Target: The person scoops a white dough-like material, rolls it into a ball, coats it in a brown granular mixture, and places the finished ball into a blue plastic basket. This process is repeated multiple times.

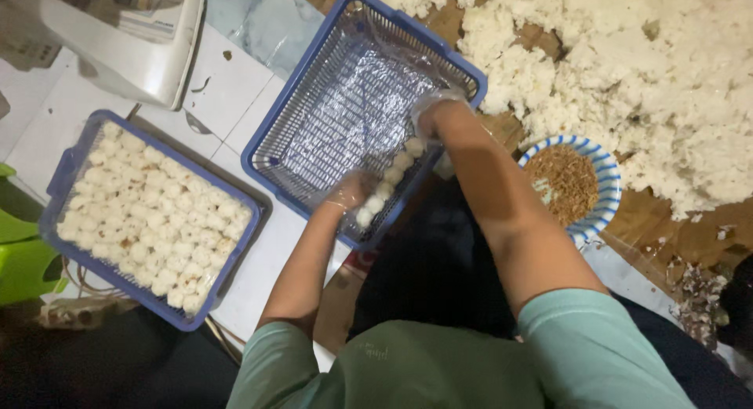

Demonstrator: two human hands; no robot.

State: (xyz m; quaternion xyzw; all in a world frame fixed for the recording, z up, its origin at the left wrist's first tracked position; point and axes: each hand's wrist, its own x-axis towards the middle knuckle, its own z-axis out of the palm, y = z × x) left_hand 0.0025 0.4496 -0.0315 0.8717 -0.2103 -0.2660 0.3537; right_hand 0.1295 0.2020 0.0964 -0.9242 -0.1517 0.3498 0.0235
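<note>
1. While both hands reach into the middle basket, a row of white balls runs along its near right wall, laid side by side so the row packs tightly.
2. Left hand, in a thin clear glove, sits at the near end of that row; its fingers curl round a ball, apparently setting it down.
3. Right hand, also gloved, rests at the far end of the row, fingers bent down toward the balls; whether they grip one I cannot tell.
4. Clear plastic lines the basket, likely to stop sticking.
5. At left, a second basket is full of the same balls.
6. At right lie a heap of white rice and a striped bowl of brown filling, both close to hand.
</note>
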